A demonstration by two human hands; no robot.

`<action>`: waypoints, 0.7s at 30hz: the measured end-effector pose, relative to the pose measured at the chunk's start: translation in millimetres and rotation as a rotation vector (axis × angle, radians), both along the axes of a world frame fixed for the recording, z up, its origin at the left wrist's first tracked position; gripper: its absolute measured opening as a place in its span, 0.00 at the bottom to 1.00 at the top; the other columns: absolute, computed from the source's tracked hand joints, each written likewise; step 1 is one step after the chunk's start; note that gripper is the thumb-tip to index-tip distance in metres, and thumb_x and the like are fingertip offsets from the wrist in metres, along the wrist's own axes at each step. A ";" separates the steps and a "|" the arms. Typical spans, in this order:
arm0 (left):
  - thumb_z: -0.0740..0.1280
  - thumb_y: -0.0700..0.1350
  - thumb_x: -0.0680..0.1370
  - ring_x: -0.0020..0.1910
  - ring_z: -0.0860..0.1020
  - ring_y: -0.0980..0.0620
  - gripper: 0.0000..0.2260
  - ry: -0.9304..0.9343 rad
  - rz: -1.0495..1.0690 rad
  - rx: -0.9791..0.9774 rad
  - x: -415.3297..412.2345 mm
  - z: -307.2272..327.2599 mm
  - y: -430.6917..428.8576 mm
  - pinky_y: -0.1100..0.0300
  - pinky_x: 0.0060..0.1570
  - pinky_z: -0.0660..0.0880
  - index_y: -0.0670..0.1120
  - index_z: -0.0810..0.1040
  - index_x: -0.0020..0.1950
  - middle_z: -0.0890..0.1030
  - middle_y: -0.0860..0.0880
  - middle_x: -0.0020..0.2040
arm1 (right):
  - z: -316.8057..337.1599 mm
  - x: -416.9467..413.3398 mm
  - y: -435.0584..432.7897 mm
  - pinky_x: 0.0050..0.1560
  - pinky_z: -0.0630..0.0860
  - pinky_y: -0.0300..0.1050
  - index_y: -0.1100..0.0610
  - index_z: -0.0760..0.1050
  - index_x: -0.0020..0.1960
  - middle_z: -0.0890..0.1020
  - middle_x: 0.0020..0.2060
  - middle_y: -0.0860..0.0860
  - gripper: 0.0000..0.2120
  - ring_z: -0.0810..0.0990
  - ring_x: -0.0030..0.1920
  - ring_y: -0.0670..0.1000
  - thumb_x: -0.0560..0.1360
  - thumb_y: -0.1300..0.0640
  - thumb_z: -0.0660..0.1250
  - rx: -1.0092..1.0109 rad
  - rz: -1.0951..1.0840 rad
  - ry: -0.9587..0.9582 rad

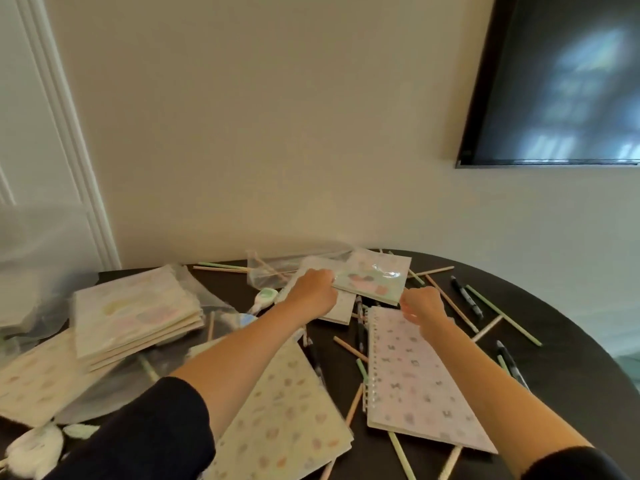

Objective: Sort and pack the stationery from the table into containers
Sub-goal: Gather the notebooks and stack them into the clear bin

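The left hand (313, 289) is curled round the left edge of the plastic-wrapped notebook (374, 278) — found at the far middle of the table (571, 358), long axis left to right. The right hand (420, 303) is curled at its near-right corner; a pinch there cannot be told.

Both hands hold a plastic-wrapped notebook (374, 280) just above the dark worktop (571, 358). The left hand (313, 292) grips its left edge and the right hand (424, 304) pinches its near corner. A spiral notebook (419, 375) lies under the right wrist. A stack of notebooks (138, 306) sits left of the left hand, and pencils (460, 312) and a black pen (467, 299) lie scattered right of the right hand.
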State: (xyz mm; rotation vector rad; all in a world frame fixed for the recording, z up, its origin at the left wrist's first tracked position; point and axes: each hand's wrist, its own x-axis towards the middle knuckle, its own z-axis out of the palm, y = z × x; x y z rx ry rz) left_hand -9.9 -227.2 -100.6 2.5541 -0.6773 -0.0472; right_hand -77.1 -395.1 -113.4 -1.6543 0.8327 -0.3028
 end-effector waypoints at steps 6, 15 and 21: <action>0.52 0.38 0.80 0.53 0.73 0.41 0.15 0.180 0.010 0.036 34.3 -18.2 -39.4 0.56 0.44 0.67 0.34 0.69 0.63 0.72 0.37 0.62 | -10.0 32.2 -28.0 0.37 0.68 0.44 0.62 0.69 0.50 0.71 0.37 0.54 0.04 0.71 0.38 0.51 0.77 0.62 0.59 -0.242 0.060 0.223; 0.57 0.40 0.79 0.62 0.70 0.42 0.19 0.280 0.185 -0.197 56.4 -37.9 -67.1 0.58 0.49 0.70 0.37 0.62 0.69 0.68 0.40 0.66 | -23.7 72.2 -41.3 0.28 0.69 0.38 0.64 0.68 0.63 0.76 0.36 0.55 0.16 0.72 0.31 0.48 0.77 0.64 0.61 0.023 0.025 0.106; 0.56 0.41 0.80 0.56 0.72 0.45 0.18 0.316 0.216 -0.291 47.6 -36.5 -66.9 0.58 0.43 0.68 0.38 0.61 0.69 0.68 0.40 0.65 | -9.9 67.5 -38.2 0.22 0.63 0.35 0.66 0.68 0.64 0.78 0.50 0.61 0.14 0.72 0.27 0.48 0.79 0.67 0.56 0.099 -0.055 -0.031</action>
